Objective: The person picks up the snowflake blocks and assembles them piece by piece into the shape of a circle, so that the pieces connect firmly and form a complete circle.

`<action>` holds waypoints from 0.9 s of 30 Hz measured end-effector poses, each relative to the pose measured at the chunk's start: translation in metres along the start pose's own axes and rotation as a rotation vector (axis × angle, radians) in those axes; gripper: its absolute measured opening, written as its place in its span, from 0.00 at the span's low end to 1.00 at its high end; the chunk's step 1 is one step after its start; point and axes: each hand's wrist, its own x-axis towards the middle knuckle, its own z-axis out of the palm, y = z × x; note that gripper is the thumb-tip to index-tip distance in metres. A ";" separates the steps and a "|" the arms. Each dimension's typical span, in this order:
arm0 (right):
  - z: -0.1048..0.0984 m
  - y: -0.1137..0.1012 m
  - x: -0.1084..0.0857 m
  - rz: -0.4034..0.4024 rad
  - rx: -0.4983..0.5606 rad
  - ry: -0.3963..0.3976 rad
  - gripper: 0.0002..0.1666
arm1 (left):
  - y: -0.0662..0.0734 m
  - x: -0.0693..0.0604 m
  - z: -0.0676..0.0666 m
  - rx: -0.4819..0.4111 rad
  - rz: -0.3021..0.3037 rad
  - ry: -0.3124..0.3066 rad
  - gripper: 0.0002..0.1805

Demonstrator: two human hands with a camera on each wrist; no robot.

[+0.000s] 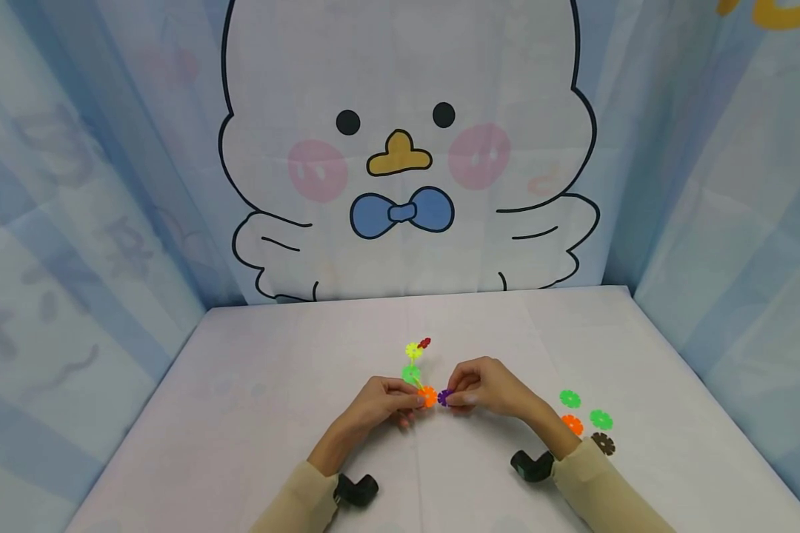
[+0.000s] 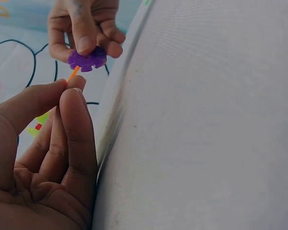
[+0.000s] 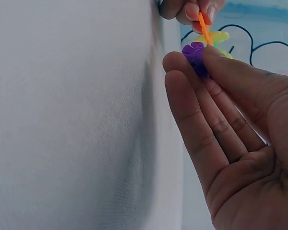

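Observation:
My left hand (image 1: 388, 402) pinches an orange notched disc (image 1: 429, 397) between thumb and finger. A green disc (image 1: 410, 373), a yellow disc (image 1: 413, 351) and a small red disc (image 1: 424, 343) form a chain leading back from it. Between the thumb and finger of my right hand (image 1: 490, 386) is a purple disc (image 1: 444, 398), close to the orange one's right edge. In the left wrist view the orange disc (image 2: 73, 74) is edge-on at the notched rim of the purple disc (image 2: 88, 59); whether they interlock I cannot tell.
On the white table (image 1: 240, 414), to the right by my right forearm, lie two loose green discs (image 1: 570, 399), an orange disc (image 1: 572, 424) and a brown disc (image 1: 603, 443). A printed cloth (image 1: 400, 259) with a cartoon figure hangs behind the table.

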 end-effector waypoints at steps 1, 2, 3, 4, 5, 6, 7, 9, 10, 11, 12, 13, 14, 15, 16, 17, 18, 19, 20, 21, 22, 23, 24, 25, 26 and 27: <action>0.000 0.000 0.000 -0.002 -0.002 0.002 0.08 | 0.000 0.000 0.000 0.002 0.002 0.002 0.13; 0.000 0.000 0.000 -0.004 -0.003 0.002 0.08 | 0.000 0.000 0.000 0.003 0.002 0.004 0.14; 0.000 0.000 0.000 -0.005 -0.004 0.003 0.08 | 0.000 0.000 0.000 0.004 0.003 0.005 0.14; 0.000 0.001 0.000 -0.008 -0.007 0.005 0.08 | 0.000 0.000 -0.001 0.005 0.002 0.007 0.14; 0.000 0.001 0.001 -0.008 -0.007 0.005 0.08 | 0.000 0.000 -0.001 0.003 0.000 0.008 0.14; 0.000 0.001 0.001 -0.008 -0.007 0.005 0.08 | 0.000 0.000 -0.001 -0.001 -0.003 0.009 0.14; 0.000 0.002 0.001 -0.008 -0.006 0.004 0.08 | 0.000 0.000 -0.001 -0.004 -0.004 0.009 0.14; 0.001 0.002 0.001 -0.007 -0.006 0.006 0.08 | 0.000 0.000 -0.001 -0.011 -0.007 0.009 0.14; 0.001 0.002 0.001 -0.008 -0.005 0.007 0.08 | 0.000 0.000 -0.001 -0.014 -0.008 0.010 0.13; 0.001 0.002 0.001 -0.006 -0.006 0.010 0.08 | 0.000 0.000 -0.001 -0.017 -0.008 0.009 0.13; 0.002 0.002 0.001 -0.006 -0.006 0.013 0.08 | 0.000 0.000 -0.001 -0.019 -0.009 0.009 0.13; 0.002 0.003 0.001 -0.006 -0.006 0.017 0.09 | 0.000 0.000 -0.001 -0.020 -0.008 0.008 0.13; 0.003 0.003 0.001 -0.006 -0.005 0.020 0.09 | 0.000 0.000 -0.001 -0.021 -0.009 0.008 0.13; 0.003 0.003 0.001 -0.009 -0.006 0.022 0.09 | 0.000 0.000 -0.001 -0.023 -0.011 0.009 0.13; 0.004 0.002 0.002 -0.012 -0.004 0.023 0.09 | 0.000 0.000 -0.001 -0.024 -0.012 0.009 0.13; 0.004 0.003 0.002 -0.017 -0.004 0.024 0.08 | 0.001 -0.001 -0.001 -0.024 -0.014 0.008 0.13; 0.005 0.002 0.002 -0.024 -0.002 0.025 0.08 | 0.001 0.000 -0.001 -0.024 -0.015 0.007 0.13; 0.006 0.002 0.002 -0.028 -0.003 0.025 0.08 | 0.001 0.000 -0.001 -0.023 -0.014 0.007 0.13; 0.006 0.001 0.002 -0.033 -0.009 0.028 0.07 | 0.001 0.000 -0.001 -0.023 -0.015 0.007 0.13; 0.007 0.001 0.002 -0.040 -0.015 0.030 0.07 | 0.000 0.000 -0.001 -0.022 -0.013 0.007 0.13; 0.007 0.001 0.002 -0.042 -0.022 0.034 0.07 | 0.000 0.000 -0.001 -0.021 -0.011 0.006 0.13; 0.008 0.001 0.002 -0.043 -0.029 0.039 0.07 | 0.000 0.000 -0.001 -0.022 -0.008 0.004 0.13; 0.009 0.001 0.002 -0.044 -0.037 0.044 0.07 | 0.000 0.000 -0.001 -0.023 -0.005 0.003 0.13; 0.009 0.001 0.002 -0.044 -0.058 0.054 0.06 | 0.000 0.000 -0.002 -0.027 -0.001 0.001 0.13; 0.010 0.000 0.003 -0.048 -0.077 0.062 0.07 | 0.000 0.000 -0.002 -0.031 0.003 0.000 0.13; 0.010 0.000 0.003 -0.060 -0.092 0.067 0.07 | -0.001 0.000 -0.002 -0.035 0.007 -0.002 0.13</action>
